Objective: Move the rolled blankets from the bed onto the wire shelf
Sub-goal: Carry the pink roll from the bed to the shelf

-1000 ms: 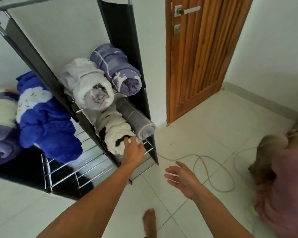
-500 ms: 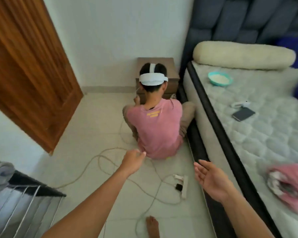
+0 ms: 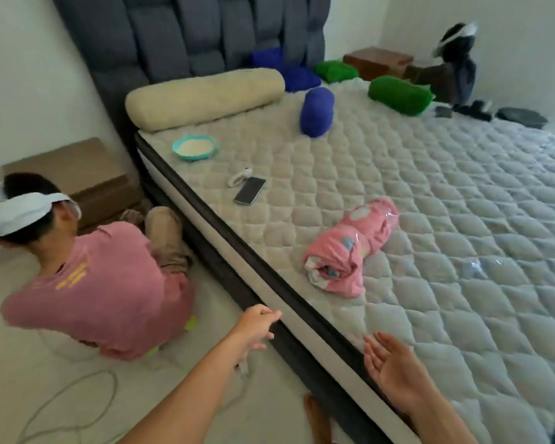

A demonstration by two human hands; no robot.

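Note:
A pink rolled blanket [image 3: 350,248] lies on the quilted mattress [image 3: 446,219] near its front edge. Farther back lie a blue rolled blanket [image 3: 316,112] and a green one [image 3: 398,95], with more blue and green rolls against the headboard. My left hand [image 3: 257,325] hovers at the mattress edge, fingers loosely curled, holding nothing. My right hand [image 3: 394,370] is open, palm up, over the front edge, below the pink roll. The wire shelf is out of view.
A person in a pink shirt [image 3: 103,293] sits on the floor left of the bed. A phone [image 3: 250,190], a teal bowl [image 3: 194,148] and a cream bolster [image 3: 205,97] lie on the mattress. Cables run across the floor [image 3: 45,395].
The view has swung from the wire shelf, past the door and the seated person, to the bed. My left hand left the rolls on the shelf; both hands now reach toward the mattress, empty.

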